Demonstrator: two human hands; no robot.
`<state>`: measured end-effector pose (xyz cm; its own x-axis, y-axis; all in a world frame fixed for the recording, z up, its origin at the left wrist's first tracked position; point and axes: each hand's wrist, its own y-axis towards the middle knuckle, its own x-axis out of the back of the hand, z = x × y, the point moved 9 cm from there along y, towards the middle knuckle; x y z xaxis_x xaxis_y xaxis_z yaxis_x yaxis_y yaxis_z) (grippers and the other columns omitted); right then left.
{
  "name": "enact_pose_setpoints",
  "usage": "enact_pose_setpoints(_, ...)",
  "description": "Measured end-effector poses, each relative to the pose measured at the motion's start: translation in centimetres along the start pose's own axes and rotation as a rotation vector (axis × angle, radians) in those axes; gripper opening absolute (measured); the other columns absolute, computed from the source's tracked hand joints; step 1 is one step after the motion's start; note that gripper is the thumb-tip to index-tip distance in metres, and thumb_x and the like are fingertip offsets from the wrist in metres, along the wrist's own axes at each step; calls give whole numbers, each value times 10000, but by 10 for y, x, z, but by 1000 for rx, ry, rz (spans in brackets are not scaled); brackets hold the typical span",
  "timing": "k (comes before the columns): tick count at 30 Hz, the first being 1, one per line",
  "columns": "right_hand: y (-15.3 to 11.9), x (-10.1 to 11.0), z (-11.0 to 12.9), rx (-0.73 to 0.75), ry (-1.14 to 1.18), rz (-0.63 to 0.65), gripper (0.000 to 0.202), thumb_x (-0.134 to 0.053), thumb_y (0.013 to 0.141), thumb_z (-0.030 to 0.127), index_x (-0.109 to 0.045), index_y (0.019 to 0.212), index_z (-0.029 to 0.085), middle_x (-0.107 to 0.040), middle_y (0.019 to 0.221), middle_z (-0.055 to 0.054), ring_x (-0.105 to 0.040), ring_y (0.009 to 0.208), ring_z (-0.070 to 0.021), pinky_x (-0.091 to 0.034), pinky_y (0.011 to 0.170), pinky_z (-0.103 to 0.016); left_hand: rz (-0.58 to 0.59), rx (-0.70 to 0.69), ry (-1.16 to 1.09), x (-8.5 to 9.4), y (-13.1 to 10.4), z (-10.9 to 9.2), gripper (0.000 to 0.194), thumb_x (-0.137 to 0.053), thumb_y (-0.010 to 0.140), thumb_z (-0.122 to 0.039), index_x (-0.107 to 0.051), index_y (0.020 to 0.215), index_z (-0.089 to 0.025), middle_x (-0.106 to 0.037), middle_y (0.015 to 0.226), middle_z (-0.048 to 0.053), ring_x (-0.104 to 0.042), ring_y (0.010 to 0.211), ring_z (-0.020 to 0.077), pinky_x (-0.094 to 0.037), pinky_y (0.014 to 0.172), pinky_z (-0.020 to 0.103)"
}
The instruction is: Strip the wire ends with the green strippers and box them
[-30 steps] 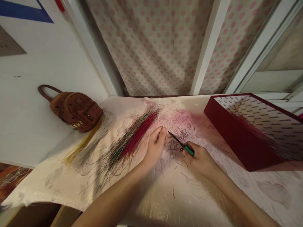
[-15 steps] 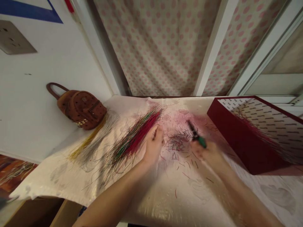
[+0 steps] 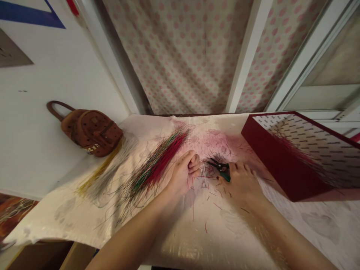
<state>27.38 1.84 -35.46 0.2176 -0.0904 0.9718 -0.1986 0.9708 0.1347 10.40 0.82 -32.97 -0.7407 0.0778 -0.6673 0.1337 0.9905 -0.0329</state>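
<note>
My left hand (image 3: 189,168) is closed in a fist just right of the wire bundle, fingers curled. A thin red wire (image 3: 193,208) trails down from below its fingers toward me. In my right hand (image 3: 242,179) is a pair of wire cutters (image 3: 222,168) with green handles; the dark jaws are parted and point left toward my left fist. Beneath the cutters lies a scatter of short cut wire pieces (image 3: 206,172), red and dark. The long bundle of red, green and dark wires (image 3: 161,159) lies slantwise on the covered table, left of my left hand.
A dark red box (image 3: 270,161) with a patterned white lining stands at right, red wires inside. A brown backpack-shaped bag (image 3: 95,131) leans at the left wall, beside yellow wires (image 3: 98,170) and silver wires (image 3: 116,168). A dotted curtain (image 3: 182,56) hangs behind the table.
My right hand has brought the cutters down and left, turning their jaws toward my left hand. My left fist has shifted slightly right, and the red wire now shows below it. The view has swung slightly right.
</note>
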Motion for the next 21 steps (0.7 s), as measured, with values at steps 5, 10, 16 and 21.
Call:
enact_pose_setpoints(5, 5, 11, 5, 116, 632, 1, 342, -584, 934, 423, -628, 1204, 217, -680, 1185, -155, -644, 1107, -348, -494, 958, -534, 35, 82, -58, -5, -2, 14, 415, -722, 892, -325, -392, 693, -170, -287, 623, -75, -215, 489, 40, -211, 411, 143)
enact_pose_setpoints(10, 5, 20, 27, 214, 1287, 142, 205, -568, 986, 419, -642, 1017, 231, -677, 881, -30, -651, 809, -184, -530, 783, -341, 38, 106, 32, -8, -5, 26, 424, -707, 910, -374, -410, 687, -169, -301, 594, -77, -222, 473, 40, -244, 408, 140)
enact_pose_setpoints(16, 1, 14, 22, 151, 1207, 119, 119, -586, 966, 310, -610, 889, 223, -622, 758, 14, -584, 714, -151, -462, 667, -280, 66, 137, 24, -10, -6, 34, 413, -699, 916, -387, -423, 700, -169, -326, 591, -75, -247, 472, 41, -274, 417, 138)
enact_pose_setpoints(21, -1, 23, 19, 200, 958, 15, 91, -545, 962, 241, -604, 894, 224, -624, 782, 18, -584, 740, -159, -430, 684, -284, 65, 125, -3, -8, -5, 32, 386, -682, 930, -376, -438, 715, -167, -345, 599, -71, -266, 469, 40, -276, 421, 141)
